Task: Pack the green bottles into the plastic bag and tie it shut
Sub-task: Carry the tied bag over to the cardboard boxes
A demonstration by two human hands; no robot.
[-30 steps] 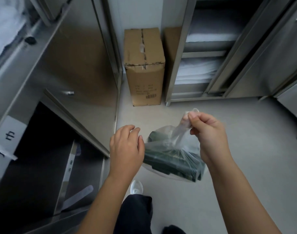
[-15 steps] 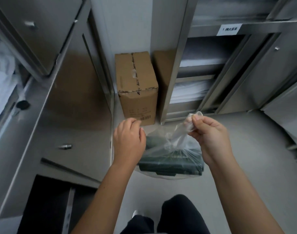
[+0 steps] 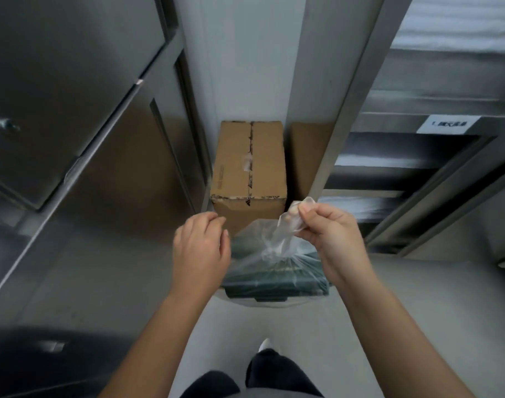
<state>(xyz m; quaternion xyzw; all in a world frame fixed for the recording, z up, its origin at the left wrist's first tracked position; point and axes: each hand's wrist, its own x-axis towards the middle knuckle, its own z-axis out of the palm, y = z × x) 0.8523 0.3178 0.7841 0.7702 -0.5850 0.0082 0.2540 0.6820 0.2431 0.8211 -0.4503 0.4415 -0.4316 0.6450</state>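
The right hand [image 3: 328, 239] pinched the gathered, twisted neck of the clear plastic bag [image 3: 270, 254] between thumb and fingertips, the loose end of the film poking up above the knuckles, and the bag hung from that grip in the air over the pale floor [image 3: 417, 311]. The left hand [image 3: 201, 251] was curled loosely just beside the bag's left side, fingers bent inward; whether it actually gripped any film could not be told, since the palm faced away. Inside the bag the green bottles [image 3: 274, 280] lay on their sides at the bottom, their long axis running left to right across the view (which ends held the caps was too blurred to say). Any label on them could not be read through the plastic. Beyond the hands a taped cardboard box [image 3: 248, 170] stood upright on the floor against the white wall, with small dark print along its left face and near its front edge, too small to read. Stainless steel cabinets [image 3: 73, 110] rose on the left, and steel shelving [image 3: 417, 156] on the right carried a white label [image 3: 448, 124] whose characters were illegible apart from what looked like a leading "1". Dark trouser legs [image 3: 274, 374] and a white shoe tip [image 3: 264, 344] showed below the forearms.
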